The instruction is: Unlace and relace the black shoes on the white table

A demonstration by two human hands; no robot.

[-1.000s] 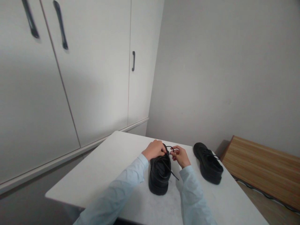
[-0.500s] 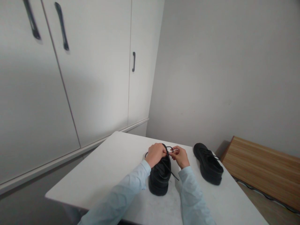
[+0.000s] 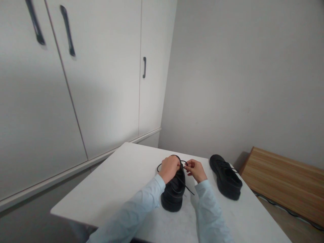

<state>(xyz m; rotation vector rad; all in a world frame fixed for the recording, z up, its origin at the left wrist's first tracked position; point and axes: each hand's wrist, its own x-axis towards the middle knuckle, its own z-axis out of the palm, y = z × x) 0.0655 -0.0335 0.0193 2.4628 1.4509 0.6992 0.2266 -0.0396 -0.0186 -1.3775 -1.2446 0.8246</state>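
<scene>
A black shoe (image 3: 172, 195) stands on the white table with its heel toward me. My left hand (image 3: 170, 167) lies over the shoe's tongue area, its fingers pinched at the lacing and partly hiding the upper. On the shoe's right side my right hand (image 3: 196, 170) pinches a black shoelace (image 3: 184, 161) between thumb and fingers, close to the left fingertips. One loose lace end hangs over the shoe's right side, and a lace loop shows left of my left hand. What exactly the left fingertips grip is too small to be sure, but they are at the lace.
A second black laced shoe (image 3: 225, 179) stands at the right on the white table (image 3: 113, 189). White cabinets (image 3: 106, 84) with dark handles rise at the left, and a grey wall behind. A wood-grain board (image 3: 286, 182) is at the far right, with a dark cable below.
My right hand has shifted slightly right and down, its fingers still pinching the lace. The left hand stays over the shoe, with only a small shift.
</scene>
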